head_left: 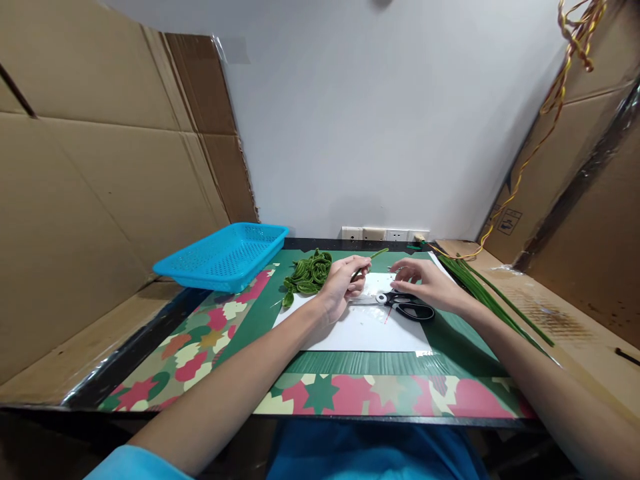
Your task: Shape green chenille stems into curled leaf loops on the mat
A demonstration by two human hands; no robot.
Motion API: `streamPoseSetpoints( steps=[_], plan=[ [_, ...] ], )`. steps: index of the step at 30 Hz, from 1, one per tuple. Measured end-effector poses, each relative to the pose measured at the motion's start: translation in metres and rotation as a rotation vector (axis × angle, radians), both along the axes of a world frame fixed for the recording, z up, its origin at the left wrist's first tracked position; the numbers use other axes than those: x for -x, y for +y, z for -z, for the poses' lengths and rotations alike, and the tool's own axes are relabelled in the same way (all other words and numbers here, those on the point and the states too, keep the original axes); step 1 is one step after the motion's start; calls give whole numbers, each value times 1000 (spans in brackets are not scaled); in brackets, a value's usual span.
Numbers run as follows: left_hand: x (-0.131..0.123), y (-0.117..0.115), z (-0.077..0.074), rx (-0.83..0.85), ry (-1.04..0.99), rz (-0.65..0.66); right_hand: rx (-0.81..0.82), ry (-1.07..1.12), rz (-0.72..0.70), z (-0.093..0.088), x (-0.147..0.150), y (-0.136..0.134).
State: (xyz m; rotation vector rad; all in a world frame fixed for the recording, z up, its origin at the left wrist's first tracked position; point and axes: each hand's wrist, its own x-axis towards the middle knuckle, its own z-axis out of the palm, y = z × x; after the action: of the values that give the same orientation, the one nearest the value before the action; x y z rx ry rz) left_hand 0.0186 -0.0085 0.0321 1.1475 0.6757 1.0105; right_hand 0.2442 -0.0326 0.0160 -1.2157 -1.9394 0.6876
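A thin green stem (380, 253) is pinched between the closed fingertips of the left hand (345, 280), above the white sheet (345, 335); by the right hand (425, 283) nothing is seen to be held, its fingers being loosely curled and parted; the black-handled scissors (414, 311) are placed just below it, and whether they are touched cannot be told; green coils (311, 272) are heaped beside the left hand; long green stems (483, 293) are laid at the right.

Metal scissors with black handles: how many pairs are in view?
1. The metal scissors with black handles lie mostly on the white paper sheet, between the left hand and the right hand. No other pair shows; another hidden one seems unlikely.
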Motion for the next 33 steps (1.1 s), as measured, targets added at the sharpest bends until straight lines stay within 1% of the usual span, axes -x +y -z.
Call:
streamPoseSetpoints(
  steps=[3, 6, 9, 12, 15, 19, 22, 25, 29, 33],
  plan=[
    [3, 3, -3, 11, -31, -44, -23, -249, -100, -4, -2, -4],
    [4, 4, -7, 79, -86, -24, -59, -356, -135, -9, -8, -4],
    [6, 5, -9, 114, -143, 7, -22, -399, -132, -12, -18, -3],
    [9, 6, -9, 81, -161, 8, 57, -430, -190, -13, -26, -2],
    [11, 7, -9, 39, -160, 0, 68, -456, -186, -12, -27, -4],
    [12, 9, -9, 35, -190, 8, 85, -490, -174, -11, -25, -7],
    [12, 12, -7, 1, -210, 9, 66, -480, -133, -12, -34, -7],
    [13, 15, -6, -21, -227, -8, -3, -428, -31, -13, -48, -6],
    [14, 18, -7, 1, -268, -9, -72, -247, 41, -15, -57, -4],
    [17, 19, -10, 21, -307, -5, -139, -42, 186, -20, -48, -4]
  ],
)
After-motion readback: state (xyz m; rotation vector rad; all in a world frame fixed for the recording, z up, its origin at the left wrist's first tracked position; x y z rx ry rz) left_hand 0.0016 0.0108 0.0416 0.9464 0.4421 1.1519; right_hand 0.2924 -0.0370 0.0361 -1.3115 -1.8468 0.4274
